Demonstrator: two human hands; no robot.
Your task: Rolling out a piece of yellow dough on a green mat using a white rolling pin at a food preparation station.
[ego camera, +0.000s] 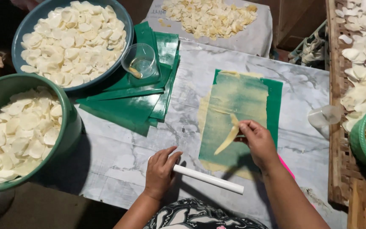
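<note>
Hands first, as I see them through the head camera: my left hand (pixel 161 170) lies palm down near the near edge of the tabletop (pixel 119 161), fingers curled loosely over one end of a single white rod (pixel 210 180), which lies flat and runs off to the right. My right hand (pixel 257 142) is pinched shut, thumb and fingertips nipping one thin pale strip of dough (pixel 228 138); the strip hangs from the pinch and slants down to the left over the sheet below.

That sheet is one green plastic sheet (pixel 238 116) lying flat at the middle of the tabletop, smeared with a thin pale dough layer that spills past its left and near edges. Toward the far left corner lies a fanned stack of green sheets (pixel 128 106); I cannot count them exactly. One clear cup (pixel 140 60) stands on that stack with a little liquid in it.

I count two round basins of pale chips at the left edge: a blue-grey basin (pixel 22 25) farther off and a green basin (pixel 70 123) nearer. Off the far edge, one cloth (pixel 255 38) carries another heap of chips. At the right, a woven tray (pixel 333 85) holds more chips, with a second green bowl (pixel 356 135) on it and one clear plastic cup (pixel 325 116) lying beside it at the right edge.
</note>
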